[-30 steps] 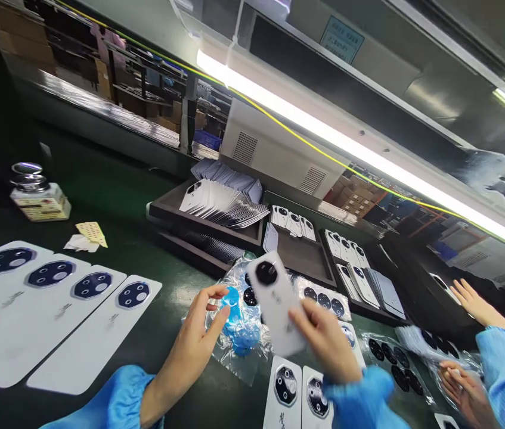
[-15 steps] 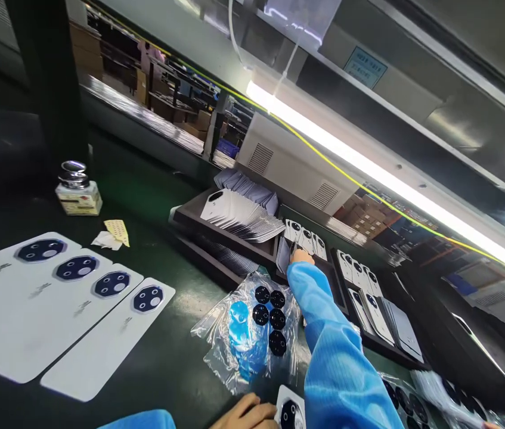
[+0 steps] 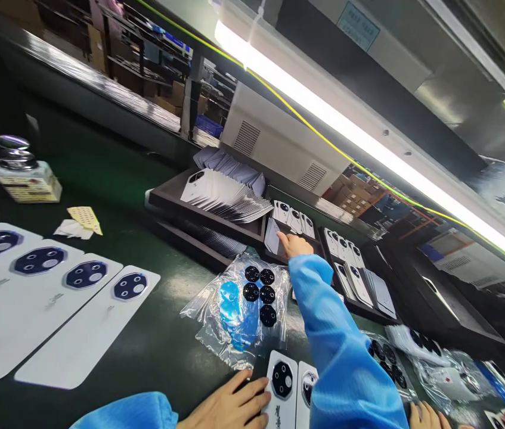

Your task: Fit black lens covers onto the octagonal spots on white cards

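My left hand (image 3: 229, 405) lies flat at the bottom centre, fingers spread, its fingertips at the edge of a white phone back panel (image 3: 274, 405) with a black camera plate. A second white panel (image 3: 303, 411) beside it is partly covered by my right sleeve. Stretched forward, my right hand (image 3: 297, 244) is over a dark tray (image 3: 328, 268), close to a pale panel (image 3: 272, 236). Its thumb sticks out; the other fingertips are hidden. Between my hands, black camera plates (image 3: 267, 294) and blue film pieces (image 3: 229, 301) lie on a clear plastic bag (image 3: 207, 298).
Large white panels (image 3: 77, 333) lie at left, behind them a pump bottle (image 3: 28, 179) and a yellow sticker sheet (image 3: 84, 218). Stacked panels (image 3: 229, 196) fill a tray ahead; another tray (image 3: 384, 316) holds more. A co-worker's hands (image 3: 428, 415) show at lower right. A lamp (image 3: 324, 113) hangs above.
The view has shifted, moving the scene left and up in the picture. More of my left hand and the two panels beside it show. My right hand has drawn back slightly within the tray area.
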Demonstrator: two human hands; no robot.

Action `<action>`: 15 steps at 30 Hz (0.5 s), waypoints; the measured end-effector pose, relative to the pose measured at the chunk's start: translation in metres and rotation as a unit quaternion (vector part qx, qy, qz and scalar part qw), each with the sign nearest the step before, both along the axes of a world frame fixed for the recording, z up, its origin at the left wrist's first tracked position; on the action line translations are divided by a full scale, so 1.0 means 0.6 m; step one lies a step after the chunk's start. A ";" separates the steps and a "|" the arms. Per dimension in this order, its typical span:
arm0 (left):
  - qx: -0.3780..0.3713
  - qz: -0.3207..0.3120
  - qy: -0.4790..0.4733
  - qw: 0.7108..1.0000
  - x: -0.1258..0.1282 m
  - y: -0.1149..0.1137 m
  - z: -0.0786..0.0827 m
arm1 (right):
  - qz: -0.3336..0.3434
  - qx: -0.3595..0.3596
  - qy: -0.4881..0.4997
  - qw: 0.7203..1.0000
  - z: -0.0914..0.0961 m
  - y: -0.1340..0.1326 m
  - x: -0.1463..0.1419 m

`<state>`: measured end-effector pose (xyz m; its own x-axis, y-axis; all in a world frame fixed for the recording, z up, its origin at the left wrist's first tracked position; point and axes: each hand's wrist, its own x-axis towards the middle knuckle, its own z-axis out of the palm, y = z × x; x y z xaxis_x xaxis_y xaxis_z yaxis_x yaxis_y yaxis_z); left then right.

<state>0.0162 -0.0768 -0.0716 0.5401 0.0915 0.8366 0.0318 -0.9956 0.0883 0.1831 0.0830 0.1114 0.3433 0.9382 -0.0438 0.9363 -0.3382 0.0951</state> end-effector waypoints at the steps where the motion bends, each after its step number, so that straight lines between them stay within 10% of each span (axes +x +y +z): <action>1: 0.002 -0.004 -0.006 1.000 0.000 -0.002 0.001 | -0.006 0.012 0.020 1.000 0.010 -0.033 0.006; 8: 0.035 -0.011 0.025 0.999 0.000 -0.033 -0.016 | 0.024 0.003 0.171 0.985 -0.057 -0.275 0.027; 15: 0.076 -0.017 0.152 0.985 -0.026 -0.042 0.019 | 0.016 0.059 0.205 0.977 -0.177 -0.341 0.034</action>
